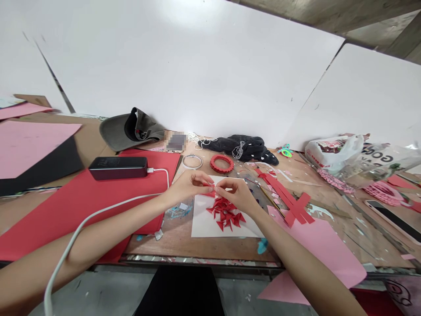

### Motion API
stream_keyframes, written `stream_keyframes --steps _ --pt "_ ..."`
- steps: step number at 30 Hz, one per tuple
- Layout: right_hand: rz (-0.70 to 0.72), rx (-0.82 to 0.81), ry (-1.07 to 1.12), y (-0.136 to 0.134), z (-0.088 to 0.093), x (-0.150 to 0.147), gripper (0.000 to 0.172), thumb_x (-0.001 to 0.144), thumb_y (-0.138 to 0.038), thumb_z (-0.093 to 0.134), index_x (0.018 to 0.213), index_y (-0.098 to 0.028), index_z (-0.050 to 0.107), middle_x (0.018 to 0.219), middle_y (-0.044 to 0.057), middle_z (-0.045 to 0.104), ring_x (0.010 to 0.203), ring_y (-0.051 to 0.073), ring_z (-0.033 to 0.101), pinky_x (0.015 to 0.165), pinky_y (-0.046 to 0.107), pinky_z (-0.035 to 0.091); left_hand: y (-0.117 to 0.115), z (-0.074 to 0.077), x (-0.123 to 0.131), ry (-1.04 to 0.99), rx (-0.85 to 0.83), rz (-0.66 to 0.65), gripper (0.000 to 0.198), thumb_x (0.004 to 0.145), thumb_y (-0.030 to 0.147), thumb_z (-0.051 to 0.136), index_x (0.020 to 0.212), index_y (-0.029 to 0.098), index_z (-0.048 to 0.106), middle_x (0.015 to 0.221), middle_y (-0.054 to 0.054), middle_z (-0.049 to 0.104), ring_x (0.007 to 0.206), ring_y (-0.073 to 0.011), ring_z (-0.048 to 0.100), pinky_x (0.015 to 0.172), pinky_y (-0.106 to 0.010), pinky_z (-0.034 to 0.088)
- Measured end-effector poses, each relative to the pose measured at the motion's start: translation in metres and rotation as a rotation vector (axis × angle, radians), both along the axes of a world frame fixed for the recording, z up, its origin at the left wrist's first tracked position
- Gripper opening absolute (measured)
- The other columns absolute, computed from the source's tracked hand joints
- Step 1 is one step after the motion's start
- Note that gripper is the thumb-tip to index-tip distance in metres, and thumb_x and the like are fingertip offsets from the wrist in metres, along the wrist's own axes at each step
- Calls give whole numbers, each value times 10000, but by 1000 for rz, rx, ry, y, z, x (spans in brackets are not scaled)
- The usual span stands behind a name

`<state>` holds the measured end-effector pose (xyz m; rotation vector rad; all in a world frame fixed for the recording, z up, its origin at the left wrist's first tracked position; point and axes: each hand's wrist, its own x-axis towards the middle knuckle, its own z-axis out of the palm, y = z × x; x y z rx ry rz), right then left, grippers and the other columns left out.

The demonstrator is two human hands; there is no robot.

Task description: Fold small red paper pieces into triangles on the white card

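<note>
My left hand (188, 183) and my right hand (237, 194) meet over a white sheet of paper (200, 224). Both pinch a small piece of folded red paper (209, 190) between their fingertips; the fingers hide part of it. Just below, a pile of folded red paper triangles (226, 213) lies on the white sheet. Beyond my hands are a ring of interlocked red folded paper (222, 163) and a roll of tape (192, 162). A white cable (112, 202) crosses over my left forearm.
Red sheets (72, 206) lie left under a black power bank (118, 168); a grey cap (131, 129) sits behind. Red paper strips (289, 197), a pencil (271, 199) and pink paper (325, 245) are right. Farther right are a phone (394, 219) and plastic bags (335, 151).
</note>
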<state>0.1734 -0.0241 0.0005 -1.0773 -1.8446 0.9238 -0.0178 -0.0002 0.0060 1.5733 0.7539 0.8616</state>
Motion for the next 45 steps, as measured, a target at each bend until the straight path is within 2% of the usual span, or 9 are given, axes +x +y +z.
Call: stream_keyframes --steps 5,10,14,22,25,28,31,36,45 --pt "-66 56 -25 1 -5 0 182 783 -300 565 700 -158 644 649 17 621 602 122 560 538 215 481 1 -3 -1 -11 -86 41 296 651 261 738 901 125 656 848 -83 707 778 -196 669 715 -292 514" --pt "-105 121 21 -1 -8 -2 131 766 -295 594 792 -179 649 785 34 663 708 144 607 603 240 544 3 -5 -2 -37 -120 53 352 630 276 762 928 128 648 851 -92 715 805 -225 678 764 -343 523" --pt "-50 243 -41 -3 -5 0 115 810 -267 545 832 -196 632 828 34 639 727 136 595 591 234 547 4 -4 -4 -107 -232 15 374 618 277 781 934 128 647 869 -92 719 814 -221 683 805 -355 525" --pt "164 603 -234 4 -5 11 217 904 -172 405 967 -207 609 935 79 604 853 154 578 746 294 499 6 -3 -8 -193 -469 -69 360 634 215 782 948 113 642 900 -106 717 861 -237 680 880 -347 508" --pt "115 522 -202 4 -6 9 184 895 -216 437 931 -209 617 914 65 614 835 155 585 748 293 499 6 -5 -7 -181 -463 -51 369 610 195 793 936 114 641 914 -105 714 880 -233 675 882 -349 507" --pt "-49 245 -94 2 -5 4 192 878 -324 472 843 -191 605 776 34 618 698 143 594 634 262 510 7 -6 -6 -130 -337 -5 375 594 213 797 926 124 646 895 -96 716 871 -223 674 842 -344 518" --pt "-69 54 -66 2 -6 -2 281 859 -396 478 732 -172 591 657 14 599 600 133 572 562 245 487 6 -6 -4 -55 -181 18 359 585 224 794 902 128 654 865 -86 717 825 -213 679 793 -323 523" --pt "-84 26 -35 0 -9 -6 215 784 -374 574 724 -171 608 706 18 634 648 136 573 609 250 485 4 -7 0 -11 -72 18 321 608 232 770 890 130 653 824 -78 716 778 -204 682 744 -304 525" --pt "-191 21 27 4 -12 -2 163 769 -340 589 722 -185 568 677 3 617 639 144 602 605 265 499 3 -5 -1 -50 -131 35 298 669 310 730 905 136 673 892 -92 717 846 -223 671 775 -320 522"
